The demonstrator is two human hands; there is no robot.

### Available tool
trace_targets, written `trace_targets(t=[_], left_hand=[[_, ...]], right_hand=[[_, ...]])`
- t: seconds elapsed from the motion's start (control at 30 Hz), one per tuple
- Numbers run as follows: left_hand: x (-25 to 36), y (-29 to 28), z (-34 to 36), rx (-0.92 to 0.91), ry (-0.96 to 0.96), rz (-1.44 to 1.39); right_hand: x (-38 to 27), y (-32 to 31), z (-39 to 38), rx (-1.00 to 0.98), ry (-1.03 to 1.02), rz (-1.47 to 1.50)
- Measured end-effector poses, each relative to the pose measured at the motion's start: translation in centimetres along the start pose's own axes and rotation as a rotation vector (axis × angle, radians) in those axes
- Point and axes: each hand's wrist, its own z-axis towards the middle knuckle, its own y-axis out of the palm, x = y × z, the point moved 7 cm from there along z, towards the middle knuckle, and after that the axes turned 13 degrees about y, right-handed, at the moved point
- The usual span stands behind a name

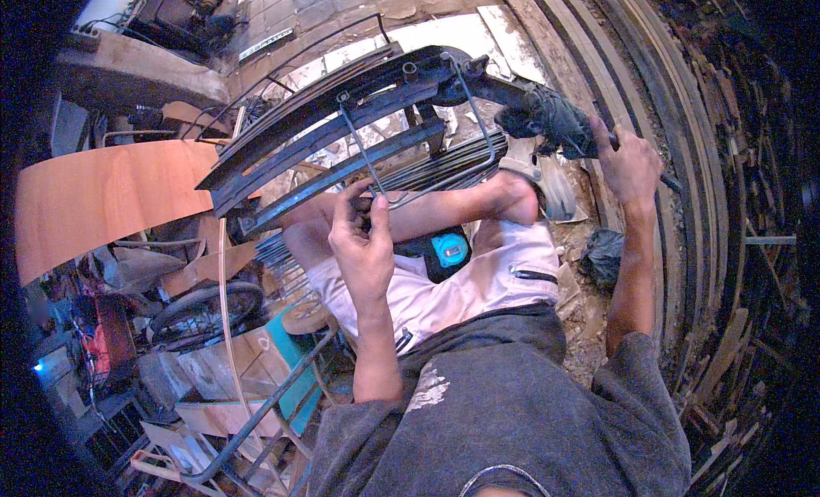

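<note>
A thin metal rod bent into a rectangular loop [492,138] hangs against a dark steel bench [325,125] made of long bars. My left hand [363,236] has thumb and fingers closed on the loop's near left corner. To the right, my right hand [630,165] grips a dark lever handle [670,182]. Beside that hand, a dark crumpled wrapping [559,121] covers the part joining the lever to the bench's right end. The loop's far side runs up to the pegs on the bench. A teal and black tape measure [450,249] sits between my legs.
Straight thin rods [427,170] lie bundled beneath the bench. Long timber or metal lengths [683,155] line the right side. At left are an orange-brown curved sheet [111,202], a wheel [209,313] and a blue-grey tubular frame [256,420]. A black plastic bag [603,256] lies at right.
</note>
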Motion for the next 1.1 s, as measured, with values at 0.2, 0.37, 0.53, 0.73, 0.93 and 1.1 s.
trace_targets(t=[0.2, 0.37, 0.53, 0.73, 0.93, 1.1], left_hand=[[-0.2, -0.2, 0.2, -0.002, 0.059, 0.035], [-0.2, -0.1, 0.8, -0.046, -0.033, 0.085], [-1.4, 1.1, -0.2, -0.01, -0.091, -0.244], [-3.2, 2.4, 0.0, 0.072, -0.18, -0.615], [-5.9, 2.5, -0.2, 0.029, -0.233, -0.87], [-5.1, 3.3, -0.6, 0.04, -0.27, -1.082]], right_hand=[[0.0, 0.1, 0.1, -0.02, -0.006, 0.024], [-0.2, 0.0, 0.7, -0.003, -0.049, 0.017], [-0.5, -0.1, 0.9, 0.029, -0.144, 0.107], [0.3, -1.3, 1.4, 0.185, -0.233, 0.162], [-0.6, -4.0, -1.9, 0.324, -0.331, 0.382], [-2.1, -3.2, -5.4, 0.171, -0.405, 0.679]])
